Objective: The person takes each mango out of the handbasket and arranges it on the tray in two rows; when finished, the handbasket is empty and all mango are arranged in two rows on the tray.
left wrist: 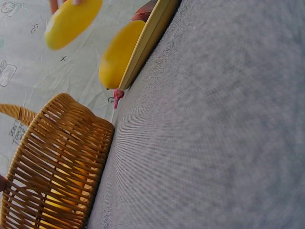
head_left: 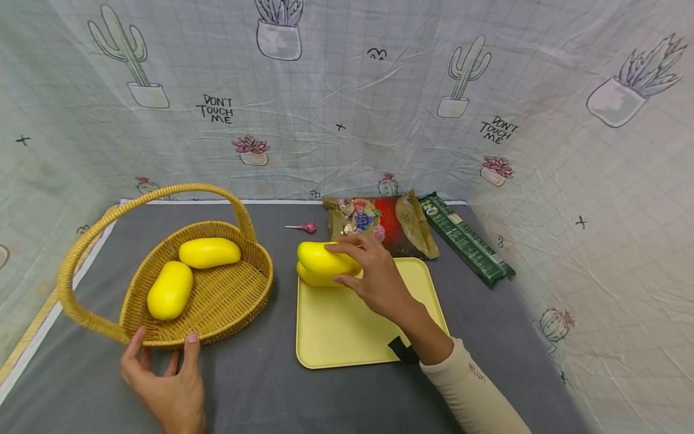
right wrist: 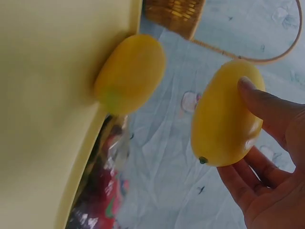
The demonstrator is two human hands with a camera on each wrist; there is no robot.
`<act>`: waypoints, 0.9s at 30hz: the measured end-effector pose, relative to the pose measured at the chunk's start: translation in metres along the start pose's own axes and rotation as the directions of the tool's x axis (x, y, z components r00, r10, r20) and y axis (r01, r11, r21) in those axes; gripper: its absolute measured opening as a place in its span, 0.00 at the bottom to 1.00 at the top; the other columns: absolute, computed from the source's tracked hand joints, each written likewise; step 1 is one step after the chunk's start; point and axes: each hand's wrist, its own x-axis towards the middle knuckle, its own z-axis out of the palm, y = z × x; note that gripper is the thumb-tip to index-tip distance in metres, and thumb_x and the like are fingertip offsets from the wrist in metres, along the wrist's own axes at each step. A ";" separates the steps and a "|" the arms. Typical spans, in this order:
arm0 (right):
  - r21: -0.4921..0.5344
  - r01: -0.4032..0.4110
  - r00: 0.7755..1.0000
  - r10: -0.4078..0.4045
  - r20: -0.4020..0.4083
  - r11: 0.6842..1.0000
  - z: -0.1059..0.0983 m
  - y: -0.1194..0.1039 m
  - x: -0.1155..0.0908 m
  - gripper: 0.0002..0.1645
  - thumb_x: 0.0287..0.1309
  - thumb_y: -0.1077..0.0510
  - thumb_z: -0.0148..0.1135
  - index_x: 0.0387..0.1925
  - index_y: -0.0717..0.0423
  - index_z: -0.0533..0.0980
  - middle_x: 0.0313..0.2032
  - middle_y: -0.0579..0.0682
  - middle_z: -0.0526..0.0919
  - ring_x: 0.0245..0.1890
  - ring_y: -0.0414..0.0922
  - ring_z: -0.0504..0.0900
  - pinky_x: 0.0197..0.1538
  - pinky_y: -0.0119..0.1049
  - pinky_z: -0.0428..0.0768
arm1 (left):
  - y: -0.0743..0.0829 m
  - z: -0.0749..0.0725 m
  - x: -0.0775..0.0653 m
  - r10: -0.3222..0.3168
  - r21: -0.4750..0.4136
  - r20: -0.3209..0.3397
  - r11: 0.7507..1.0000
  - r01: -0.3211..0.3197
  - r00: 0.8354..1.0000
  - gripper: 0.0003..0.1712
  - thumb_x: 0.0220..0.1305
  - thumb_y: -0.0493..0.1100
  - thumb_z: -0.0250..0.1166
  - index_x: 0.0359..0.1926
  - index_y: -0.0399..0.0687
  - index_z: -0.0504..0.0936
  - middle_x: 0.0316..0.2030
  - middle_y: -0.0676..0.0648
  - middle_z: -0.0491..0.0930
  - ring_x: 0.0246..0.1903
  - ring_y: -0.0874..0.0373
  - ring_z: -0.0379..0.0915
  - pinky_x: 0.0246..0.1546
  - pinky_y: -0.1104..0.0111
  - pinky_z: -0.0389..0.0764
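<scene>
My right hand (head_left: 374, 274) holds a yellow mango (right wrist: 228, 114) between thumb and fingers, raised above the yellow tray (head_left: 347, 337). Under it, another mango (right wrist: 131, 74) lies at the tray's far left corner, mostly covered by the held one in the head view. My left hand (head_left: 168, 383) is at the near side of a wicker basket (head_left: 233, 322), its thumb and a fingertip at the rim. Inside the basket lie two more mangoes, one at the back (head_left: 209, 252) and one at the left (head_left: 170, 290).
Behind the tray lies a red and gold candy bag (head_left: 379, 220), with a green packet (head_left: 466, 241) slanting to its right. A pink lollipop (head_left: 309, 228) lies between basket and bag. The basket's tall handle (head_left: 81, 253) arches up. A patterned cloth (head_left: 347, 120) hangs behind.
</scene>
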 end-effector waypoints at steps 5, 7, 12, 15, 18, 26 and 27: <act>-0.036 -0.043 0.999 0.043 -0.015 0.998 -0.010 0.023 -0.010 0.34 0.51 0.59 0.84 0.62 0.47 0.85 0.60 0.50 0.83 0.62 0.52 0.77 0.66 0.54 0.79 | 0.001 0.001 0.000 0.003 -0.002 0.002 1.000 -0.003 1.000 0.44 0.62 0.40 0.78 0.75 0.62 0.70 0.75 0.52 0.56 0.78 0.50 0.53 0.65 0.58 0.72; -0.056 -0.053 0.998 0.052 -0.021 0.997 -0.013 0.032 -0.013 0.35 0.51 0.59 0.84 0.62 0.47 0.84 0.59 0.50 0.83 0.60 0.52 0.77 0.61 0.53 0.81 | 0.001 0.001 0.000 0.002 -0.005 0.004 1.000 -0.002 1.000 0.44 0.62 0.40 0.78 0.75 0.62 0.70 0.75 0.52 0.56 0.78 0.50 0.52 0.65 0.58 0.71; -0.075 -0.085 0.996 0.084 -0.023 0.994 -0.020 0.056 -0.024 0.34 0.51 0.61 0.84 0.62 0.47 0.84 0.57 0.51 0.83 0.59 0.53 0.78 0.61 0.55 0.80 | 0.002 0.001 0.000 -0.002 -0.003 0.002 1.000 0.002 1.000 0.44 0.62 0.40 0.78 0.75 0.63 0.70 0.76 0.52 0.55 0.78 0.50 0.52 0.66 0.57 0.71; -0.069 -0.124 0.992 0.123 -0.010 0.990 -0.025 0.068 -0.030 0.35 0.51 0.62 0.84 0.62 0.48 0.84 0.57 0.52 0.83 0.61 0.55 0.78 0.65 0.60 0.77 | 0.001 0.000 -0.001 -0.003 0.004 0.001 1.000 0.003 1.000 0.44 0.62 0.41 0.78 0.76 0.63 0.70 0.76 0.52 0.55 0.78 0.51 0.52 0.67 0.55 0.71; -0.075 -0.163 0.986 0.164 0.010 0.984 -0.029 0.079 -0.035 0.34 0.51 0.63 0.84 0.62 0.50 0.85 0.58 0.54 0.84 0.62 0.57 0.79 0.65 0.62 0.76 | 0.001 0.000 -0.001 -0.003 0.009 0.003 1.000 0.003 1.000 0.44 0.63 0.41 0.78 0.76 0.63 0.70 0.75 0.52 0.55 0.78 0.51 0.52 0.68 0.54 0.71; -0.109 -0.181 0.979 0.190 0.079 0.977 -0.033 0.102 -0.044 0.32 0.48 0.65 0.85 0.58 0.53 0.86 0.56 0.57 0.84 0.61 0.60 0.78 0.67 0.67 0.71 | 0.001 0.000 -0.001 0.001 0.004 0.001 1.000 -0.001 1.000 0.43 0.62 0.41 0.78 0.75 0.63 0.70 0.75 0.52 0.56 0.77 0.51 0.52 0.68 0.54 0.71; -0.110 -0.181 0.977 0.191 0.089 0.977 -0.033 0.104 -0.045 0.32 0.48 0.65 0.85 0.58 0.53 0.86 0.56 0.58 0.84 0.62 0.61 0.78 0.68 0.67 0.70 | 0.001 0.000 -0.001 0.001 0.001 -0.002 1.000 -0.001 1.000 0.44 0.62 0.40 0.78 0.75 0.62 0.70 0.75 0.52 0.56 0.77 0.51 0.52 0.67 0.55 0.71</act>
